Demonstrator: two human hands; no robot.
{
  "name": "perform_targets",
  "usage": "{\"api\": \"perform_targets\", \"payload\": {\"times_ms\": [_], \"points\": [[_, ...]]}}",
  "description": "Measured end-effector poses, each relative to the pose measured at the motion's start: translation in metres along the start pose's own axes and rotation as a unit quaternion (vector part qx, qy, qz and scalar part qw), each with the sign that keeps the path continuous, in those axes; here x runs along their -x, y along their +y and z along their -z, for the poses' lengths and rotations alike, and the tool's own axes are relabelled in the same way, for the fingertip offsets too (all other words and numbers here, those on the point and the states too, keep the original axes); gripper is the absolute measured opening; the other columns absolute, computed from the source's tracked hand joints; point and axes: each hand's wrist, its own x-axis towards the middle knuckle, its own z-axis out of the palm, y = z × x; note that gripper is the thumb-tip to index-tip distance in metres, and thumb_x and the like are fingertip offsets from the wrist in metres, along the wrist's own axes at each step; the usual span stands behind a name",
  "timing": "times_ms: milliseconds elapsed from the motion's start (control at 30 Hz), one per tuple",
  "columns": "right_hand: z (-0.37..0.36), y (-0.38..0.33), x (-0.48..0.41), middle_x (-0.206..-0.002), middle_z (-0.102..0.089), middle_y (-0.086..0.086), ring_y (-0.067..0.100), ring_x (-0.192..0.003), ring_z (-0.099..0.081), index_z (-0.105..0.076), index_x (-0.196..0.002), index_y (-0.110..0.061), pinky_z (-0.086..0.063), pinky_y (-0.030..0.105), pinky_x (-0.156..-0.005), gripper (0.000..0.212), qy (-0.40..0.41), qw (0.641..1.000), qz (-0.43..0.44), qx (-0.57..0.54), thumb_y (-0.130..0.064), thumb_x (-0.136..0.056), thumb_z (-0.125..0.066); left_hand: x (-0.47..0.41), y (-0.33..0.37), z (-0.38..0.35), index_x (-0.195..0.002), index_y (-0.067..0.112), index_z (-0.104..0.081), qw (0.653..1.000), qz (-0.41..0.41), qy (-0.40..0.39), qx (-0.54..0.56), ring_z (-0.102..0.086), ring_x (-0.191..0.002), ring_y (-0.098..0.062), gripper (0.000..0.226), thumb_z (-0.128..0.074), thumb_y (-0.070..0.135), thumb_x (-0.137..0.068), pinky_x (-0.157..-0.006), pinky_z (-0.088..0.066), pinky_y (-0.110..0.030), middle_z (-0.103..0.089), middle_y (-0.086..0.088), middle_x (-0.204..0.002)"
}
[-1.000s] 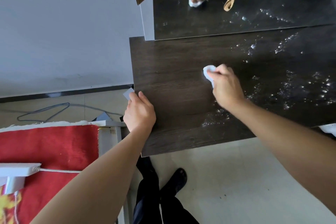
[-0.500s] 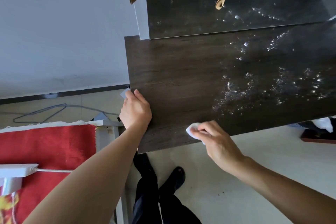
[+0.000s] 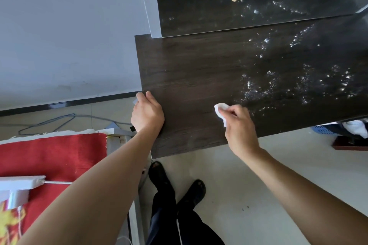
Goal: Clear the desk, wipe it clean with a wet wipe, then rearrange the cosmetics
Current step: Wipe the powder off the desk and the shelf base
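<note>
Head view: wet wipe (image 3: pixel 220 110) pinched in right hand (image 3: pixel 240 125), left hand (image 3: pixel 147 114) round desk (image 3: pixel 199 69) edge.

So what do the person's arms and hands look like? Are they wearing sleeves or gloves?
No sleeves, no gloves. The left arm and right arm are bare as far up as the picture shows. The left hand and right hand wear no rings, watch or bracelet that I can see.
</note>
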Motion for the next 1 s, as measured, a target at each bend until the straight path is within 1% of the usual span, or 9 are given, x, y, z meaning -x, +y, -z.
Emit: {"api": "perform_targets", "payload": {"times_ms": [67,200,267,433,633,767,867,933,1000], "points": [[-0.011,-0.015,-0.005,-0.088,-0.049,0.001,0.025,-0.081,-0.047,-0.064,-0.108,-0.022,-0.048,0.036,-0.066,0.05,0.008,1.0,0.005,0.03,0.014,-0.074,-0.059,-0.001,-0.002,0.0,-0.103,0.011,-0.039,1.0,0.004,-0.001,0.001,-0.055,-0.091,-0.039,0.037,-0.016,0.04,-0.102,-0.072,-0.035,-0.04,-0.06,-0.019,-0.105],[-0.03,-0.061,0.057,-0.098,-0.05,-0.002,0.021,-0.083,-0.047,-0.06,-0.114,-0.021,-0.046,0.031,-0.071,0.039,-0.089,0.975,0.197,-0.044,0.003,-0.084,-0.057,0.003,-0.002,0.003,-0.102,0.011,-0.039,1.0,0.013,-0.01,0.019,-0.044,-0.079,-0.031,0.037,-0.016,0.04,-0.102,-0.07,-0.033,-0.038,-0.06,-0.018,-0.104],[-0.026,-0.048,0.055,-0.096,-0.053,-0.002,0.022,-0.081,-0.048,-0.06,-0.116,-0.022,-0.046,0.034,-0.068,0.044,-0.115,0.965,0.231,-0.043,0.005,-0.082,-0.06,0.005,-0.001,0.005,-0.098,0.014,-0.036,1.0,0.011,-0.014,0.024,-0.042,-0.076,-0.028,0.033,-0.016,0.039,-0.102,-0.068,-0.032,-0.038,-0.06,-0.017,-0.102],[-0.02,-0.021,-0.001,-0.093,-0.053,0.002,0.023,-0.082,-0.048,-0.066,-0.115,-0.022,-0.046,0.03,-0.069,0.052,-0.011,0.997,0.076,0.021,0.012,-0.075,-0.065,0.004,-0.001,0.006,-0.095,0.017,-0.032,0.999,0.008,-0.019,0.029,-0.043,-0.075,-0.028,0.029,-0.016,0.039,-0.102,-0.069,-0.034,-0.038,-0.06,-0.015,-0.101],[-0.023,-0.032,0.034,-0.106,-0.058,0.003,0.024,-0.095,-0.051,-0.062,-0.118,-0.025,-0.049,0.035,-0.077,0.045,-0.141,0.964,0.226,-0.019,0.004,-0.083,-0.061,0.001,-0.005,0.002,-0.103,0.012,-0.042,0.999,0.001,-0.012,0.042,-0.054,-0.085,-0.035,0.037,-0.016,0.039,-0.102,-0.069,-0.035,-0.038,-0.062,-0.013,-0.105],[-0.015,-0.007,-0.077,-0.111,-0.055,0.007,0.032,-0.095,-0.05,-0.064,-0.115,-0.013,-0.048,0.037,-0.084,0.052,-0.005,0.991,0.113,0.066,0.017,-0.074,-0.054,-0.001,-0.004,0.0,-0.104,0.012,-0.043,0.999,0.001,-0.009,0.042,-0.056,-0.093,-0.037,0.038,-0.016,0.039,-0.102,-0.069,-0.033,-0.036,-0.061,-0.012,-0.107],[-0.025,-0.025,-0.147,-0.126,-0.053,0.012,0.036,-0.11,-0.05,-0.06,-0.118,-0.007,-0.046,0.042,-0.086,0.054,-0.016,0.994,0.01,0.11,0.017,-0.071,-0.047,-0.002,-0.005,0.0,-0.099,0.013,-0.04,0.999,0.001,-0.012,0.043,-0.055,-0.091,-0.034,0.035,-0.016,0.039,-0.102,-0.069,-0.032,-0.036,-0.06,-0.011,-0.104],[-0.041,-0.055,-0.166,-0.134,-0.052,0.011,0.033,-0.121,-0.049,-0.06,-0.12,-0.005,-0.044,0.039,-0.094,0.053,-0.036,0.995,0.045,0.083,0.016,-0.073,-0.047,-0.002,-0.006,0.0,-0.101,0.013,-0.041,0.999,-0.001,-0.016,0.044,-0.054,-0.089,-0.032,0.036,-0.015,0.038,-0.102,-0.068,-0.032,-0.036,-0.059,-0.01,-0.103],[-0.058,-0.086,-0.162,-0.132,-0.055,0.016,0.034,-0.123,-0.051,-0.062,-0.12,-0.003,-0.038,0.033,-0.101,0.057,-0.052,0.984,0.164,0.043,0.023,-0.071,-0.046,-0.002,-0.007,0.0,-0.102,0.013,-0.042,0.999,-0.002,-0.016,0.045,-0.055,-0.09,-0.032,0.037,-0.015,0.039,-0.102,-0.068,-0.033,-0.036,-0.059,-0.009,-0.104]]}}
